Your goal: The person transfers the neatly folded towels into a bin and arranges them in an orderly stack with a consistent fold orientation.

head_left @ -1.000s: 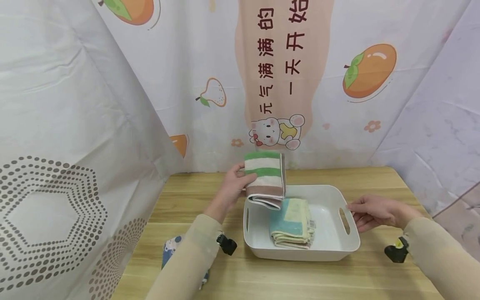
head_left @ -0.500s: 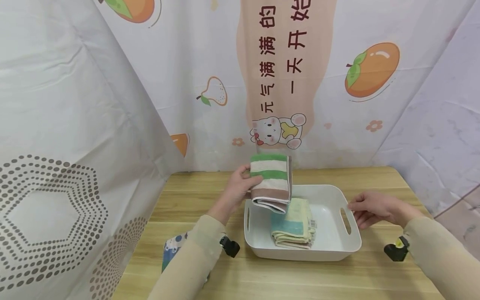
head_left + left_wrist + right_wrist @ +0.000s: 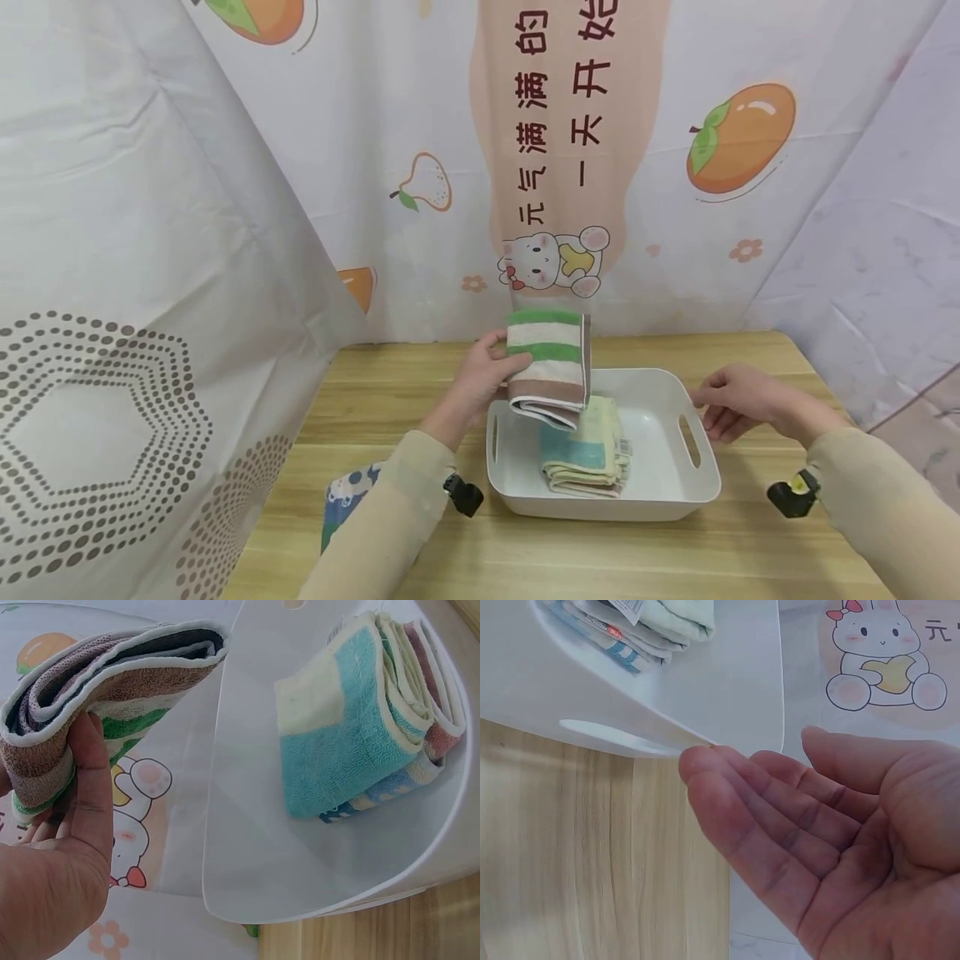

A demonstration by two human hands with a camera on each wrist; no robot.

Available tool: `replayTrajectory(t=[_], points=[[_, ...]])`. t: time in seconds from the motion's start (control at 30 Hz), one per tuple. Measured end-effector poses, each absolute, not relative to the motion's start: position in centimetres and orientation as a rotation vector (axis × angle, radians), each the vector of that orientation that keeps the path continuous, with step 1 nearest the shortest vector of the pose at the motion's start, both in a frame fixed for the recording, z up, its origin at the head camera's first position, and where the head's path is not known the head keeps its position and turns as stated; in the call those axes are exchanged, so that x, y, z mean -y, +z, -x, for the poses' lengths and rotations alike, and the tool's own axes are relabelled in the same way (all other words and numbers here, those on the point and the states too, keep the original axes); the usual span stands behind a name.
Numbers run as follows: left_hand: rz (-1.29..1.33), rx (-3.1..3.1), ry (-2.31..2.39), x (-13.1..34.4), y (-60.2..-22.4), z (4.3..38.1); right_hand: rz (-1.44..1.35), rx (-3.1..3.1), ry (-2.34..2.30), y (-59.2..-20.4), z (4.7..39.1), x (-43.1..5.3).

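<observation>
My left hand (image 3: 480, 379) pinches a folded towel (image 3: 547, 354) with green, white and brown stripes, thumb on its near face. The towel hangs over the left part of a white plastic bin (image 3: 656, 442). Inside the bin lies a stack of folded towels (image 3: 577, 457), the top one pale yellow and blue; the striped towel hides part of it. At the bin's right end, beside its handle slot, is my right hand (image 3: 742, 402). In the right wrist view its loosely bent fingers (image 3: 731, 802) are at the bin's rim, holding nothing; whether they touch it I cannot tell.
A blue patterned towel (image 3: 348, 492) lies on the wooden table (image 3: 570, 558) at the left, partly covered by my left sleeve (image 3: 390, 517). Behind the table hangs a printed curtain (image 3: 442, 258). Another curtain (image 3: 187, 208) bounds the left side.
My left hand has carried the striped towel slightly right, further over the bin. The right hand has risen a little, its thumb coming away from the bin's edge.
</observation>
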State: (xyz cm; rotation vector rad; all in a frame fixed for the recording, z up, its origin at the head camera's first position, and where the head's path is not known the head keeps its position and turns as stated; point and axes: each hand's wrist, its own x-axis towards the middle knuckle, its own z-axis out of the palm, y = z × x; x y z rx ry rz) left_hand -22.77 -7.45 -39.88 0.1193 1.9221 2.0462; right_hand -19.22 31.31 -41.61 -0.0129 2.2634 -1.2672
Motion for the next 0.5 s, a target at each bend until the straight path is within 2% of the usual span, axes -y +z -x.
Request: replayTrajectory(t=[0.5], points=[[-0.159,-1.891,2.008,7.23,-39.78,22.42,0.028,-2.260,-1.276,-40.99,19.05,-31.15]])
